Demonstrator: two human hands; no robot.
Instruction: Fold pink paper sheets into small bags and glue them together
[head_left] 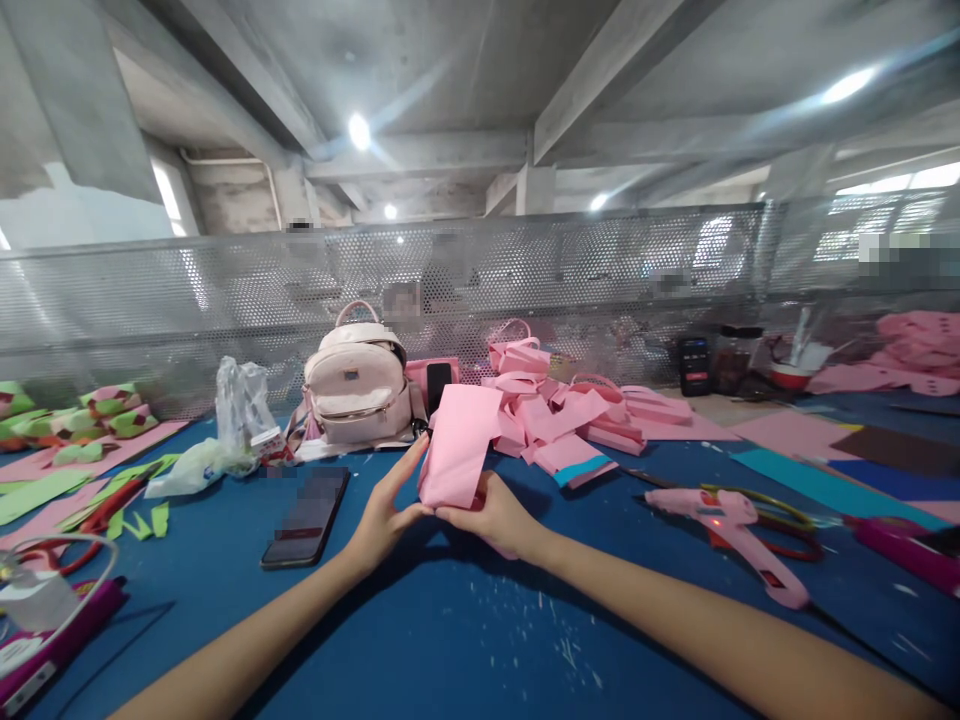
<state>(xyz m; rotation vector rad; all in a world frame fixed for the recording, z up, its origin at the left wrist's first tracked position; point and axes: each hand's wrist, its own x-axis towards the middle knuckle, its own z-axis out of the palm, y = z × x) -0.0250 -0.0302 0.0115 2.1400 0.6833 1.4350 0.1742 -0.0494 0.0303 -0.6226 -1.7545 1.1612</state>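
Note:
Between both hands, just above the blue table (450, 640), is a folded pink paper piece (459, 440) with a tall flat panel facing me. My left hand (390, 510) grips its lower left edge, thumb at the bottom and fingers along the side. At the lower right corner, my right hand (499, 515) pinches it, with some fingers hidden behind the paper. Behind it lies a heap of pink paper pieces (551, 410), some shaped like little baskets with handles. A pink glue gun (720, 510) with a lit orange light rests to the right of my right hand.
A dark phone (307, 518) lies left of my hands. Behind stand a pale backpack (356, 380) and a plastic bag (244, 410). Red-handled scissors (97, 520) lie far left; another pair (780, 520) sits under the glue gun. A perforated metal screen (600, 270) borders the back.

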